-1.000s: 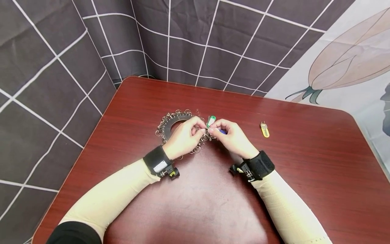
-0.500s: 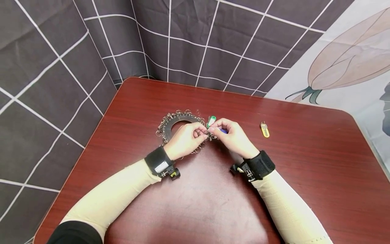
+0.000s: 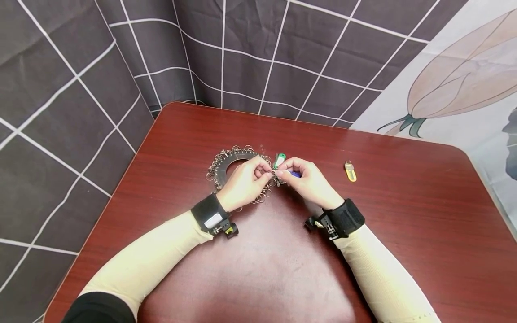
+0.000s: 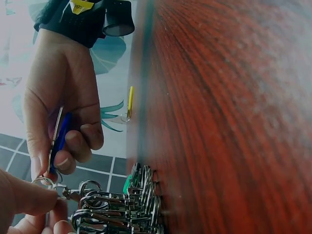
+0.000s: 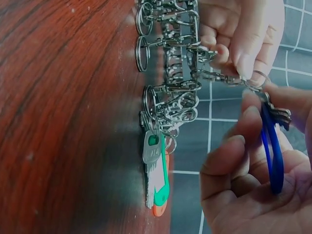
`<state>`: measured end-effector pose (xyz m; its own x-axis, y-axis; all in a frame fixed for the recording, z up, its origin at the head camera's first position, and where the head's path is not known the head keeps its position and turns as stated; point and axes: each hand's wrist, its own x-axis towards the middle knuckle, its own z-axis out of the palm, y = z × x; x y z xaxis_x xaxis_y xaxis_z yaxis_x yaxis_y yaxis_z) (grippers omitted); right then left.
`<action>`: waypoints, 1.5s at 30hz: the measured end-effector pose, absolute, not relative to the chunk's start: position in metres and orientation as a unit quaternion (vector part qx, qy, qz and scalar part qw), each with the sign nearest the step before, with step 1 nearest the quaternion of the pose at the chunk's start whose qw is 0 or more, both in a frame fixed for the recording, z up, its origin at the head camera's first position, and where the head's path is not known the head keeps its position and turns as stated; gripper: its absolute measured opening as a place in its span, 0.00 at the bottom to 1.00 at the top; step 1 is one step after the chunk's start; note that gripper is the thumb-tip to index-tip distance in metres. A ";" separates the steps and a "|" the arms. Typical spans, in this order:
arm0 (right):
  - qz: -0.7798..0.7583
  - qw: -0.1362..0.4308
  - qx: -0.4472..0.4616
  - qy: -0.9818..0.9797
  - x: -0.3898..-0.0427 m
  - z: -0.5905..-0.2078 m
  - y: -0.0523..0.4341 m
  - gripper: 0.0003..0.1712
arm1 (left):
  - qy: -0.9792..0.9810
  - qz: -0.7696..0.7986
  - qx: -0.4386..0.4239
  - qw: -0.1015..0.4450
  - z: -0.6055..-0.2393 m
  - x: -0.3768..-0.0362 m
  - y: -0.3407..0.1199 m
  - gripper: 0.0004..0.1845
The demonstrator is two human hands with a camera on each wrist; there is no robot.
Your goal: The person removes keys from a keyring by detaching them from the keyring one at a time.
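Both hands meet at the right side of a dark flat ring [image 3: 221,169] hung with several metal clasps and split rings. My left hand [image 3: 244,183] pinches a split ring [image 4: 43,181] joined to one clasp [image 5: 222,78], between thumb and fingertips. My right hand [image 3: 308,183] pinches a key [image 5: 280,117] with a blue key tag [image 5: 276,161] at that same split ring. In the right wrist view, the blue tag lies along the curled right fingers. Whether the key is threaded on the split ring, I cannot tell. A green key tag [image 3: 280,160] with a silver key [image 5: 152,151] hangs beside them.
A yellow key tag [image 3: 350,172] with its key lies on the red-brown table [image 3: 396,193], to the right of the hands. An orange tag [image 5: 160,209] shows under the green one. A dark checked curtain [image 3: 250,58] stands behind the table.
Half a second ago the left thumb was lower and apart from the fingertips; now it is back up against them at the split ring. The right hand has barely moved.
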<state>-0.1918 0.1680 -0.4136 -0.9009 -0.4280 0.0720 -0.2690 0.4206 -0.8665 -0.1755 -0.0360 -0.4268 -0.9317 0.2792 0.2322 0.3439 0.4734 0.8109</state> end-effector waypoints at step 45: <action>-0.510 0.066 -0.170 0.841 -0.172 -0.376 0.154 0.07 | -0.848 -0.482 -0.220 -0.006 -0.429 -0.176 -0.035 0.05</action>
